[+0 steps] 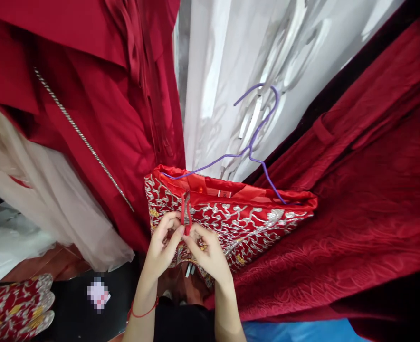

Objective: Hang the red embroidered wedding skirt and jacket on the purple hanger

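A red skirt-like garment [210, 209] with silver and gold embroidery hangs in front of me on a purple wire hanger [231, 156]. The hanger's lower ends sit inside the red satin-lined top opening, and its hook points up. A narrow red strap [183, 209] stands at the garment's upper edge, left of the middle. My left hand [165, 242] pinches the strap's lower part from the left. My right hand [206, 249] pinches the same strap from the right. The two hands' fingertips nearly meet, and they partly hide the strap's end.
Red garments [99, 109] with a silver trim hang at left, and dark red patterned cloth [356, 204] hangs at right. White fabric [224, 61] is behind. A black surface [74, 313] at lower left bears another embroidered red piece [17, 308]. Blue material [299, 331] lies at lower right.
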{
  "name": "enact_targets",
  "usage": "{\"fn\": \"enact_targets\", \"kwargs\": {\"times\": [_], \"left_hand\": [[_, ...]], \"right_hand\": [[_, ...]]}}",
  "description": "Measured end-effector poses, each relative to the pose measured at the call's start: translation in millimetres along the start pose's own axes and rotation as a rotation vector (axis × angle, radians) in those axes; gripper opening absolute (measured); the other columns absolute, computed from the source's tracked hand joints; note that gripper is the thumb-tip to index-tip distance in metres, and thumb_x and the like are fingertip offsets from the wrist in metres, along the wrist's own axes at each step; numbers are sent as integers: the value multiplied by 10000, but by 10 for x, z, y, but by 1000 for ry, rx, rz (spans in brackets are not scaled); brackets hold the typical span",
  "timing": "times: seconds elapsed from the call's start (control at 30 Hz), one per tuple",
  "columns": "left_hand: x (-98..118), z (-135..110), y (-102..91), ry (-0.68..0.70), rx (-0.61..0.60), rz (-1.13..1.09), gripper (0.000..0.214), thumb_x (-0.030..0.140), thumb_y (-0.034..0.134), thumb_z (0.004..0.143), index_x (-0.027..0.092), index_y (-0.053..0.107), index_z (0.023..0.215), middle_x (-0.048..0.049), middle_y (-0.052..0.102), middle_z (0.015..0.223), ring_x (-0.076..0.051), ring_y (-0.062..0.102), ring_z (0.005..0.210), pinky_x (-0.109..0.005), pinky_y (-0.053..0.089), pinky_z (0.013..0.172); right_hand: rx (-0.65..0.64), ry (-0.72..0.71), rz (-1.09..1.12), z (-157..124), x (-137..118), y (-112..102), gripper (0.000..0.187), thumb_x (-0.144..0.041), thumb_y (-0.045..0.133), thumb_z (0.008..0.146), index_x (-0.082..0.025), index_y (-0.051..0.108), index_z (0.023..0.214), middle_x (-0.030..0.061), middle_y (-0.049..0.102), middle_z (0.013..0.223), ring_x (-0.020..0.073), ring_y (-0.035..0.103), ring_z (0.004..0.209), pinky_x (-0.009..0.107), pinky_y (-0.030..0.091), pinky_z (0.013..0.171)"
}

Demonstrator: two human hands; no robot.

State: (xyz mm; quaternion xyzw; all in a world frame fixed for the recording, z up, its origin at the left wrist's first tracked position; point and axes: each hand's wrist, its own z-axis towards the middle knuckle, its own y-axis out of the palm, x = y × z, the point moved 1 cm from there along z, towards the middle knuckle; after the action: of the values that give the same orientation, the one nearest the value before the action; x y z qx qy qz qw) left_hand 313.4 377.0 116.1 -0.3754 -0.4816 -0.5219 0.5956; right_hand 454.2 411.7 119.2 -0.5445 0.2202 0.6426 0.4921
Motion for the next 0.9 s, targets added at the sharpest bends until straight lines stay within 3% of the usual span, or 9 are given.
{"fn": "enact_targets", "kwargs": {"times": [0.1,0.2,0.3,0.4,0.5,0.6,0.7,0.8,0.9], "left_hand": [[14,97,-65,65,27,75,237,344,597,942,221,596,1145,13,576,773,-115,526,660,-214,430,642],[68,281,-282,181,114,174,232,342,630,918,214,613,1111,16,579,760,-110,524,642,-211,435,621],[161,472,-496,357,325,264,225,345,677,880,197,634,1043,-2,623,829,-123,583,731,-221,476,680],[238,583,-566,535,577,306,197,324,699,861,182,621,974,-14,641,879,-138,621,800,-259,510,768],[259,588,-526,592,646,348,179,307,690,869,180,602,959,-17,631,881,-146,626,800,-281,524,784],[229,506,-494,507,573,336,180,334,661,898,187,607,984,-7,623,846,-132,609,743,-256,517,710],[193,414,-481,374,341,299,194,361,579,957,192,628,1036,2,615,794,-113,588,678,-223,486,632],[206,391,-439,303,111,284,243,372,501,998,197,618,1120,-27,657,877,-136,640,783,-244,515,717],[285,445,-341,332,11,336,229,360,533,986,205,623,1130,-55,687,1002,-166,662,933,-277,519,830]], "right_hand": [[198,65,-87,-117,45,-229,254,-388,514,979,-189,627,868,-51,493,612,97,449,550,222,366,555],[438,118,-163,-302,110,-531,272,-419,532,970,-190,645,877,-59,471,571,102,432,506,230,342,520],[679,108,-258,-460,177,-746,275,-429,549,958,-191,674,901,-48,516,578,113,464,511,238,366,537],[989,19,-432,-519,225,-851,276,-422,568,948,-182,704,952,20,659,759,153,587,661,261,439,647],[1154,-46,-527,-500,239,-919,279,-406,555,960,-172,705,978,61,699,880,178,631,759,288,477,720],[977,-52,-564,-452,187,-962,240,-376,567,961,-181,705,932,44,673,849,165,608,739,294,482,721],[688,-75,-597,-380,69,-880,189,-338,601,946,-188,701,891,17,635,785,145,568,686,285,469,695],[527,-133,-554,-216,-66,-626,179,-318,627,935,-190,684,1045,-18,577,722,129,524,625,274,462,658],[498,-204,-551,58,-165,-293,319,-346,674,903,-192,636,1180,14,597,830,168,568,756,310,488,742]]}}
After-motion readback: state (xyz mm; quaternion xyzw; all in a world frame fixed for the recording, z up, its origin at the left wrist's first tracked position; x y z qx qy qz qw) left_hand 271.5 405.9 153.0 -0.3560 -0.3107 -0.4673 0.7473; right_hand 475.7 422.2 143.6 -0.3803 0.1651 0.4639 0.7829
